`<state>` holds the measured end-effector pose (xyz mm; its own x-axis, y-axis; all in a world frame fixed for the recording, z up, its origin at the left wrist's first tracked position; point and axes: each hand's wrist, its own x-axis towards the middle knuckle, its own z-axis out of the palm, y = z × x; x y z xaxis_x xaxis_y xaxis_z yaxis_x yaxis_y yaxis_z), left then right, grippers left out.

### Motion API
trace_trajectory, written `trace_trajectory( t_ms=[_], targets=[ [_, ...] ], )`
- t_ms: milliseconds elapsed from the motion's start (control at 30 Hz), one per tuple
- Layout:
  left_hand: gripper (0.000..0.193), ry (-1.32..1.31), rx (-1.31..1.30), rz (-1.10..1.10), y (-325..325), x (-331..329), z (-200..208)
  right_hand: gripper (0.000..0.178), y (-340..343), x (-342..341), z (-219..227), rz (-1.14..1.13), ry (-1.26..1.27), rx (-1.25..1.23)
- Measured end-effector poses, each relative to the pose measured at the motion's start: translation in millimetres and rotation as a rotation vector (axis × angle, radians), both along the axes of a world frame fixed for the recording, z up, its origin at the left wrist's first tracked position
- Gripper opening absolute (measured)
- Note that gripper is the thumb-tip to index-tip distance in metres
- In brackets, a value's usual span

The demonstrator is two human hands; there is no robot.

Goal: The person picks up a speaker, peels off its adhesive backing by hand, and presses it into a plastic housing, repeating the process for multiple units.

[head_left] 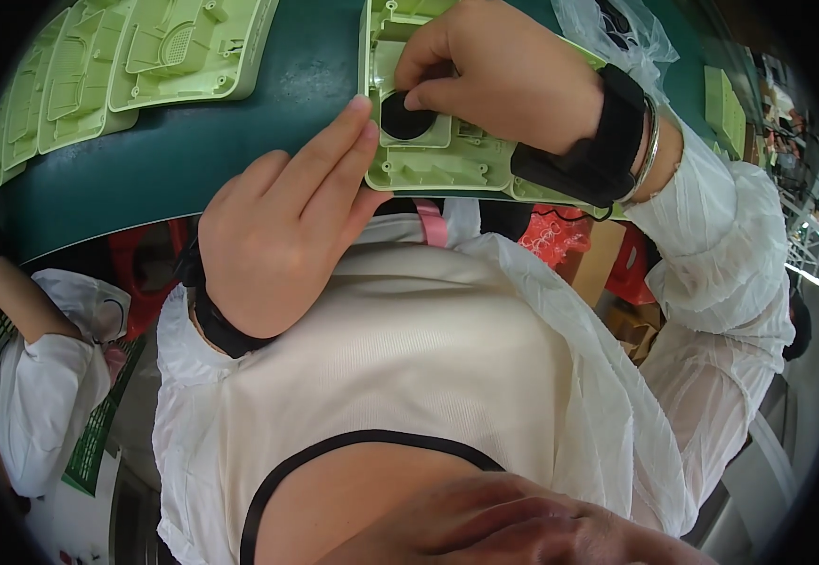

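A light green plastic housing [437,169] lies at the table's near edge, its ribbed inside facing up. Inside it, a round black disc [407,117] sits in a squarish recess. Thumb and bent forefinger of my right hand [513,75] come together at the disc's upper edge; the fingertips' exact grip is partly hidden. My left hand [282,226] has its fingers stretched out, the tips resting against the housing's left wall. Its thumb reaches toward the housing's near left corner.
Several similar green housings [188,56] lie in an overlapping row at the left of the dark green table [310,80]. Another housing part [560,195] lies under my right wrist. A clear plastic bag [649,42] with dark items is beyond it. A co-worker's arm [28,306] shows at left.
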<state>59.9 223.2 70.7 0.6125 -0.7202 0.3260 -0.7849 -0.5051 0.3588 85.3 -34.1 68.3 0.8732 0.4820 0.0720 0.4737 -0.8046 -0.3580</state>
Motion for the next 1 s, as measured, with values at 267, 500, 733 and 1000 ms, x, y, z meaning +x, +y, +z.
trace_trajectory(
  t_ms=[267,500,733,1000],
  targets=[
    [0.042,-0.091,-0.084,-0.019,7.2,5.7,-14.2,0.012,29.7,10.2,51.6,-0.201,0.437,0.007],
    [0.041,-0.046,-0.098,-0.015,11.5,9.9,-13.7,0.013,46.4,10.0,59.3,-0.223,0.463,-0.132],
    [0.041,-0.05,-0.099,-0.021,10.4,7.9,-11.5,0.013,46.3,7.5,62.2,-0.191,0.42,-0.178],
    [0.042,-0.043,-0.115,-0.024,2.7,-1.5,-6.8,0.013,36.2,-5.5,62.8,-0.138,0.372,-0.169]
  ],
)
